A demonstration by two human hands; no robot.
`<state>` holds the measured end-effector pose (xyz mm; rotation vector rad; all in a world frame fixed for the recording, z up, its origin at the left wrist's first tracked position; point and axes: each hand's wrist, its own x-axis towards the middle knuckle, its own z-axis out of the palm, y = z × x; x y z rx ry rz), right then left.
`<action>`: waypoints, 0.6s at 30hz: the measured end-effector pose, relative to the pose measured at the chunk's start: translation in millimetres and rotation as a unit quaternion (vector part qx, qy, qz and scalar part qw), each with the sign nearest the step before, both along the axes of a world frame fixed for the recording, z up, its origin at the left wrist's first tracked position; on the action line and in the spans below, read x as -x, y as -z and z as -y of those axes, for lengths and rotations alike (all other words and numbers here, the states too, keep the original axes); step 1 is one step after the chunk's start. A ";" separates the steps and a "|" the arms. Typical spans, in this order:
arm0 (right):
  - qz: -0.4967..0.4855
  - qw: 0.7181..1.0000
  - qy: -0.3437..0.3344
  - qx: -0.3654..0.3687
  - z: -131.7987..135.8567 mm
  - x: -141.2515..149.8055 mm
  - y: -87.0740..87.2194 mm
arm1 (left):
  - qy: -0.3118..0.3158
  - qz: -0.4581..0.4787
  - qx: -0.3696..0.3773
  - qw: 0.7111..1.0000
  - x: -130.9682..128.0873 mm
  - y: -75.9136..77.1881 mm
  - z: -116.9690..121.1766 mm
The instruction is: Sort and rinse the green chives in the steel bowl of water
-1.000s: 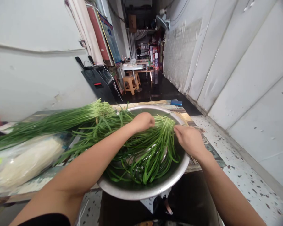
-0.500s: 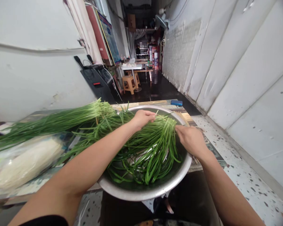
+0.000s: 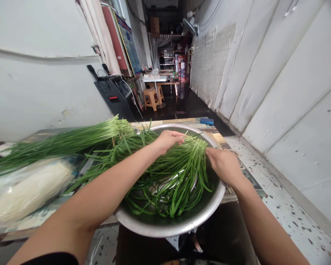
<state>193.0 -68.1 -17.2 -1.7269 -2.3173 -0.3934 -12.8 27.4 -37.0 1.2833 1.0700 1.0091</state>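
Observation:
Long garlic chives [image 3: 179, 184] lie in a wide steel basin [image 3: 172, 231], some drooping over its bottom. My left hand [image 3: 169, 141] is above the basin's far side, thumb and fingers pinched on the pale end of a chive stalk. My right hand [image 3: 223, 162] is at the right rim, its fingertips closed at the edge of a row of chives [image 3: 200, 145] lined up side by side. These seem to be threaded on a thin skewer in its fingers, mostly hidden by stalks and fingers.
Another chive bundle [image 3: 85, 136] lies left on the table, near a clear bag [image 3: 34, 186] of pale contents. Thin bamboo sticks [image 3: 215, 139] lie beyond the right rim, with a blue box [image 3: 206, 121] behind. A white wall [image 3: 281, 73] stands right.
My left hand has shifted slightly to the right, toward the row of chives. My right hand has barely moved and keeps its grip.

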 end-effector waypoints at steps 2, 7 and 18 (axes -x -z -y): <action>0.000 1.000 -0.004 -0.001 -0.3 -0.3 0.0 | 0.003 -0.001 -0.001 1.000 0.0 1.0 -0.8; -0.006 1.000 -0.009 0.002 -0.6 0.1 -0.1 | -0.001 0.003 0.004 1.000 -0.9 1.2 -0.8; -0.001 1.000 0.000 0.003 0.5 1.2 -1.3 | -0.004 0.006 0.009 1.000 -1.4 -0.6 -0.1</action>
